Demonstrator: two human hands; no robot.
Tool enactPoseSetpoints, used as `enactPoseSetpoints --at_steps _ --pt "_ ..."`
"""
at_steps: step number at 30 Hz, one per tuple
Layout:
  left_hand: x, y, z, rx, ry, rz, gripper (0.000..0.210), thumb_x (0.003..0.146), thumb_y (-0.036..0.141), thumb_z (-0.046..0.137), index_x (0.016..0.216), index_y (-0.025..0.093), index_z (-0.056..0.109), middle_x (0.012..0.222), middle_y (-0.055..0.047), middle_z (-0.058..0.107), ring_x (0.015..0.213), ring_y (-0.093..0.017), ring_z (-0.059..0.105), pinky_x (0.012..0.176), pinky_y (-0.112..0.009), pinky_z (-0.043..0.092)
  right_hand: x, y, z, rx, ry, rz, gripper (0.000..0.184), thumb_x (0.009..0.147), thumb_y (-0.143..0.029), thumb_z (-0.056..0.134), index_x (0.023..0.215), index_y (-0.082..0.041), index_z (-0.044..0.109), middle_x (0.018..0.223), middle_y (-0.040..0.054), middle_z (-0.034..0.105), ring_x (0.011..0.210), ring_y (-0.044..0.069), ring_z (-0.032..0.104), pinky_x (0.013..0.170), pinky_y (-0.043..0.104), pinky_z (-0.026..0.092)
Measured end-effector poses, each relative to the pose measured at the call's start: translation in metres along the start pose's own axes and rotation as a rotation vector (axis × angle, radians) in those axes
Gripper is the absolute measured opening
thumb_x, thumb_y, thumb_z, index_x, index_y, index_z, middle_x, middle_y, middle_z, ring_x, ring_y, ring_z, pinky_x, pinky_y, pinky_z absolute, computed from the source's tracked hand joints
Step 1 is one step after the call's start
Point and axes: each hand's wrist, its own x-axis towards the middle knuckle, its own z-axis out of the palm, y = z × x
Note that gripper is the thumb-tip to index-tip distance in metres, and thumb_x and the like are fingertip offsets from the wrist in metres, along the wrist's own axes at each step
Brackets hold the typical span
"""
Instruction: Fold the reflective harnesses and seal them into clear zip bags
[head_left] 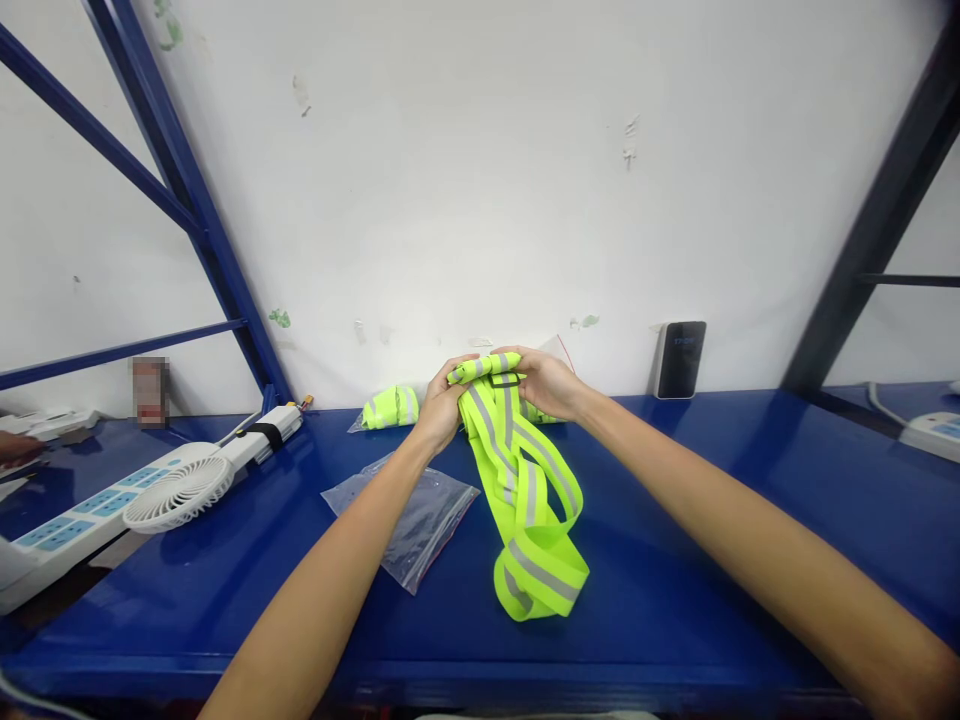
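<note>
Between both hands I hold a neon-yellow reflective strap [491, 440] with grey stripes. Its upper end is folded or rolled into a short bundle, and the rest hangs in loose loops down onto the blue table. My left hand [442, 400] grips the left end of the bundle. At its right end, my right hand [551, 383] has its fingers closed on the strap, near a dark buckle. A clear zip bag [431, 515] lies flat, partly behind my left forearm. Beyond my left hand sits a bagged yellow strap [390, 408]; more yellow material shows behind my right hand.
A long white power strip [97, 510] runs along the left, with a small white fan [180, 493] on it. Against the wall leans a black-fronted device [680, 360]. Blue frame posts [202, 220] rise at the side. Another person's hand [19, 450] shows at far left.
</note>
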Motion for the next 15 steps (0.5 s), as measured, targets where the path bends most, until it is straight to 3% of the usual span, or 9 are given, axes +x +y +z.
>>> enactPoseSetpoints --at_steps 4,7,10,15 --pt "-0.002 0.009 -0.005 0.041 -0.012 0.01 0.034 0.069 0.02 0.068 0.103 0.022 0.066 0.09 0.001 0.069 0.071 -0.015 0.06 0.064 -0.026 0.046 -0.003 -0.002 0.007 -0.046 -0.029 -0.051 0.02 0.077 -0.034 0.064 0.086 -0.017 0.071 0.091 0.005 0.067 0.086 0.019 0.059 0.076 0.029 0.048" --pt "-0.007 0.02 -0.004 -0.021 -0.122 -0.033 0.036 0.067 0.022 0.061 0.102 0.02 0.064 0.096 -0.003 0.07 0.081 -0.02 0.064 0.07 -0.03 0.05 -0.004 0.002 0.014 -0.131 -0.005 -0.118 0.02 0.073 -0.029 0.067 0.09 -0.018 0.069 0.088 0.0022 0.064 0.084 0.017 0.056 0.074 0.029 0.045" --pt "-0.012 0.025 0.002 -0.051 -0.187 -0.068 0.044 0.072 0.029 0.061 0.115 0.022 0.057 0.098 -0.004 0.07 0.085 -0.024 0.067 0.075 -0.035 0.053 -0.001 0.01 0.019 -0.165 0.059 -0.14 0.027 0.071 -0.027 0.062 0.098 -0.023 0.063 0.081 -0.0015 0.059 0.076 0.017 0.054 0.067 0.028 0.043" --pt "-0.007 0.014 0.01 -0.081 0.134 0.005 0.088 0.072 0.029 0.079 0.144 0.029 0.029 0.097 -0.002 0.072 0.087 -0.021 0.071 0.084 -0.036 0.053 0.0 0.003 0.024 -0.08 0.156 -0.195 0.058 0.065 -0.02 0.063 0.121 -0.029 0.051 0.082 -0.0033 0.061 0.079 0.018 0.059 0.072 0.03 0.048"
